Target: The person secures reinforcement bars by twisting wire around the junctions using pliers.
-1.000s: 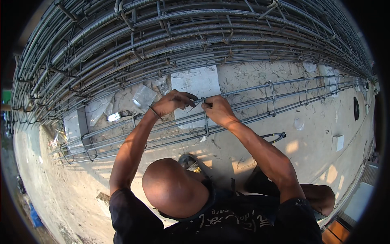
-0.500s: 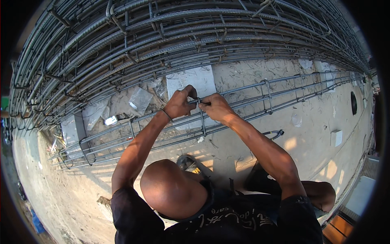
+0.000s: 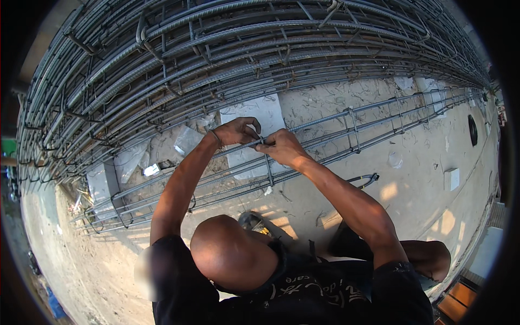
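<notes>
My left hand (image 3: 236,131) and right hand (image 3: 281,148) meet on the top bar of the long rebar cage (image 3: 346,135) lying on the concrete floor (image 3: 422,179). Both hands are closed, fingers pinched on the bar where an upright stirrup (image 3: 268,172) crosses it; what I pinch there is too small to tell. A pale slab (image 3: 254,116) lies under the cage. A larger rebar cage (image 3: 216,49) fills the floor's far edge.
</notes>
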A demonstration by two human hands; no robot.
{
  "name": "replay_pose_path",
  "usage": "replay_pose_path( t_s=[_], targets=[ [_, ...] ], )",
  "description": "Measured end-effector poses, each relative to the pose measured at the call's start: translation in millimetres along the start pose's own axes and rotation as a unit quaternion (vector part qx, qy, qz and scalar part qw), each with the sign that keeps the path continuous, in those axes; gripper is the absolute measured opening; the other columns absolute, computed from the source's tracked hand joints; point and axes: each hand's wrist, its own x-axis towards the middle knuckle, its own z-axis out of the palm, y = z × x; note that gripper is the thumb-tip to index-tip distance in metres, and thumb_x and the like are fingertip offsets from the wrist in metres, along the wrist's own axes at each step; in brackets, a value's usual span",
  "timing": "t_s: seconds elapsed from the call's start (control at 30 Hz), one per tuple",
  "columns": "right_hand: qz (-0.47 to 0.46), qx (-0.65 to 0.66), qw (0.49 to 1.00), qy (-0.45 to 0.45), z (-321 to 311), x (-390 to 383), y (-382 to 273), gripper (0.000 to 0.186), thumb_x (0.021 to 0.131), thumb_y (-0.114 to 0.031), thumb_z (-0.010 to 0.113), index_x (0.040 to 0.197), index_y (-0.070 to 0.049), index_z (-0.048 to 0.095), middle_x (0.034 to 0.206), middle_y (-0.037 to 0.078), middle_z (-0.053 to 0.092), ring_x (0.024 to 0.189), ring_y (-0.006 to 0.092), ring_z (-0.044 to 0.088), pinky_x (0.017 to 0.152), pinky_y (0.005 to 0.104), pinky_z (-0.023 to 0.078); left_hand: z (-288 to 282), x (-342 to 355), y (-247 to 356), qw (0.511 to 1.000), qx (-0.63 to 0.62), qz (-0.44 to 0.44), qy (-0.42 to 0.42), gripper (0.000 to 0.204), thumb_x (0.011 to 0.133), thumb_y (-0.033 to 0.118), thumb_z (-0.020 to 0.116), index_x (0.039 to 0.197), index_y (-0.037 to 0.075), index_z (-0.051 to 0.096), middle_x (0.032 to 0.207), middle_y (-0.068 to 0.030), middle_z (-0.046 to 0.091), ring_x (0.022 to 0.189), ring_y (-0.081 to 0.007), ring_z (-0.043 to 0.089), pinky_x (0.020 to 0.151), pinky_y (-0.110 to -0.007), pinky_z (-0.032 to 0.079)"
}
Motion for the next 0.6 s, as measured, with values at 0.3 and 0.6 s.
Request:
replay_pose_path(
  t_s=[0.3, 0.6],
  targets=[
    [-0.136, -0.23, 0.958, 0.109, 15.9, -4.8, -17.3, 0.027, 0.08, -0.022, 0.065, 0.072, 0.004, 0.066, 0.064, 0.023, 0.062, 0.063, 0.0373, 0.065, 0.061, 0.0428, 0.052, 3.0, 6.0, -10.2, 0.989, 0.138, 0.058, 0.01, 0.034, 0.075, -0.014, 0.046, 0.105, 0.001, 0.053, 0.078, -0.0073, 0.065, 0.078, -0.0081, 0.057, 0.069, -0.027, 0.044],
    [-0.099, -0.219, 0.965, 0.102, 25.9, -10.1, -21.2, 0.022, 0.079, -0.018, 0.059, 0.072, 0.003, 0.067, 0.07, 0.023, 0.064, 0.067, 0.0366, 0.066, 0.064, 0.0441, 0.052, -4.6, 10.7, 6.4, 0.991, 0.121, 0.048, 0.02, 0.025, 0.078, -0.006, 0.055, 0.101, 0.002, 0.053, 0.073, -0.0035, 0.062, 0.071, -0.0081, 0.052, 0.067, -0.027, 0.042]
  ],
)
